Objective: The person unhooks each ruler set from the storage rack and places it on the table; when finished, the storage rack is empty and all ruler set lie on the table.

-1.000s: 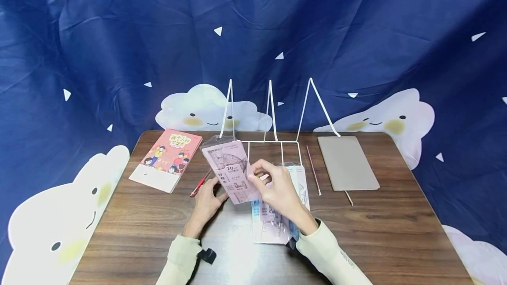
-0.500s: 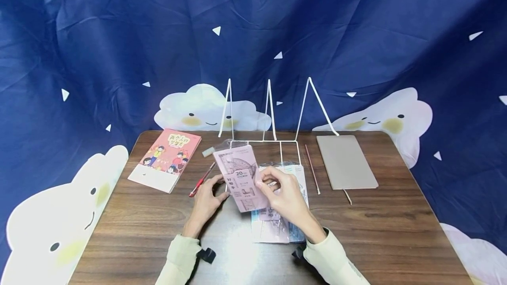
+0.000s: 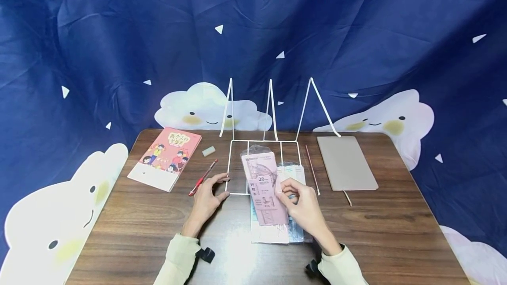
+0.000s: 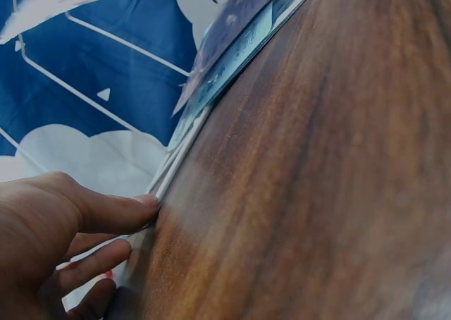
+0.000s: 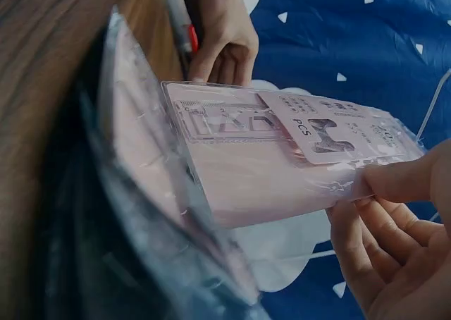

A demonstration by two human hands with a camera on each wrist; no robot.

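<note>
My right hand (image 3: 303,203) pinches the right edge of a pink ruler set in a clear plastic packet (image 3: 257,166), thumb on its printed face. That packet is tilted above other packaged ruler sets (image 3: 273,235), pink and blue, which lie at the front of a white wire rack (image 3: 237,194). At the rack's front left corner, my left hand (image 3: 206,199) grips the wire between thumb and fingers. The left wrist view shows the thumb (image 4: 130,211) against the wire near the tabletop. Most of the rack's right base is hidden under the packets.
To the left lie a pink illustrated booklet (image 3: 170,157), an eraser (image 3: 208,151) and a red pen (image 3: 203,178). Along the right are a thin reddish pencil (image 3: 313,168) and a grey notebook (image 3: 348,162). A blue cloth (image 3: 253,21) hangs behind the wooden table (image 3: 376,241).
My right hand has moved right and toward me, bringing the pink ruler set from over the rack's left part to above the other packets. The eraser is uncovered. My left hand stays at the corner.
</note>
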